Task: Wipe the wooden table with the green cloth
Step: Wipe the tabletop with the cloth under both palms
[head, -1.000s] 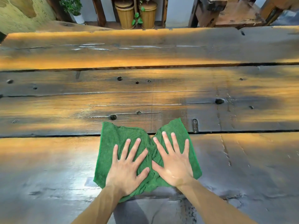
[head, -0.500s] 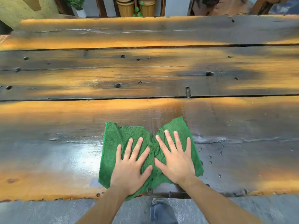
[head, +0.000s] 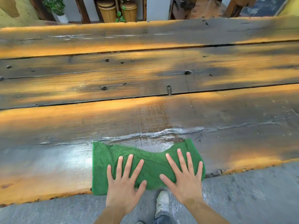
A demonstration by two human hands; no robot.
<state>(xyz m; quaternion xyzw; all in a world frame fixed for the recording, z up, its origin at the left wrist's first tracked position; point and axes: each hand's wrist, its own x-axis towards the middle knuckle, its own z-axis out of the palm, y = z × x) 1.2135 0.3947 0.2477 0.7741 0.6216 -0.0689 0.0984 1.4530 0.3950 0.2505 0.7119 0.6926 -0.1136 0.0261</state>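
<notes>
The green cloth lies stretched sideways at the near edge of the wooden table, its lower left corner hanging slightly over the rim. My left hand presses flat on the cloth's left part, fingers spread, palm past the table edge. On the cloth's right part my right hand lies flat the same way. Neither hand grips the fabric. A wet, shiny streak runs across the plank just beyond the cloth.
The table is made of long dark planks with gaps and knot holes. Below its near edge are the grey floor and my shoe. Beyond the far edge stand two woven baskets, a potted plant and wooden furniture.
Both hands have dragged the cloth toward me from mid-table to the near edge. The hands have moved apart, and the bunched cloth is now spread wide. A wet trail shows behind it.
</notes>
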